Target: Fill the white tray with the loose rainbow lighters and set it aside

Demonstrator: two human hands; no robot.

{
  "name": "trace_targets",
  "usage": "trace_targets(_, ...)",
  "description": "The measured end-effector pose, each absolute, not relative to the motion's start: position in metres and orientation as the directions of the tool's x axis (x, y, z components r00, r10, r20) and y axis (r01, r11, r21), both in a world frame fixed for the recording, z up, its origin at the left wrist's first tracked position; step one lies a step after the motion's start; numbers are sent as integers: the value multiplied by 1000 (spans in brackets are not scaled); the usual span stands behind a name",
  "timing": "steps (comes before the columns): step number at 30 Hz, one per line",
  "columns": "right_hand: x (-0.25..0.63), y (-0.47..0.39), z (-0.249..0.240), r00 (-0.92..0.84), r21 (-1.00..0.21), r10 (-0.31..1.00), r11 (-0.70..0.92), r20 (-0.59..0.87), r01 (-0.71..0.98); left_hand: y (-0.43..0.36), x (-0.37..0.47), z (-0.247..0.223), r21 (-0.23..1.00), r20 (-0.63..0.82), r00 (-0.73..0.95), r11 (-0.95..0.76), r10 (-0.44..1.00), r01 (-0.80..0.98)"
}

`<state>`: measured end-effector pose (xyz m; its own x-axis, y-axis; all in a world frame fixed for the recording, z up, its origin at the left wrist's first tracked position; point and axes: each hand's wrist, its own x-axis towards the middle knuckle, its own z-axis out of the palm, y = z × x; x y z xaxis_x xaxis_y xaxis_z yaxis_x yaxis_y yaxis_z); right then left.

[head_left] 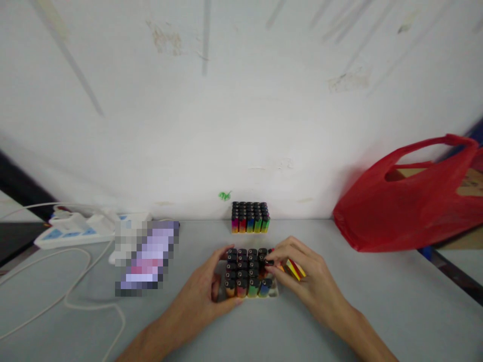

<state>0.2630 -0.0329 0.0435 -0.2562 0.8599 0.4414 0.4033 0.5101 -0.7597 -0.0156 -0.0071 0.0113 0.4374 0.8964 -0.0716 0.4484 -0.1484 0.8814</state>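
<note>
Directly in front of me stands a pale tray (pixel 273 291) packed with rows of black-topped, coloured lighters (pixel 242 287). My left hand (pixel 206 286) grips the tray's left side, thumb at the near corner and fingers round the far one. At the tray's right side my right hand (pixel 304 264) pinches a lighter (pixel 269 262) by its dark top. Yellow and red lighter bodies (pixel 296 270) show beneath that palm; whether they are held or lying there I cannot tell. The tray's near right corner shows bare. My fingers partly cover its right column.
A full block of lighters (pixel 250 217) stands by the wall. To the left are a power strip (pixel 75 234) with plugs, white cables (pixel 88 261) and a blurred-out phone (pixel 151 259). A red plastic bag (pixel 400 211) stands at the right, before a cardboard box (pixel 470 183).
</note>
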Motion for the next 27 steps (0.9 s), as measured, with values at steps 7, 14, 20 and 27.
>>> trace_targets(7, 272, -33, 43, -313, -684, 808, 589, 498, 431, -7, -15, 12, 878, -61, 434, -158, 899, 452)
trace_targets(14, 259, -36, 42, -283, -685, 855, 518, 435, 512, -7, -16, 12, 870, -86, 428, -142, 900, 473)
trace_targets(20, 262, -35, 33, -300, -636, 850, 523, 432, 567, -7, -16, 13, 865, -76, 438, -159, 896, 476)
trace_targets(27, 262, -37, 38, -340, -598, 827, 560, 448, 574, -9, -17, 12, 894, -41, 423, -156, 905, 421)
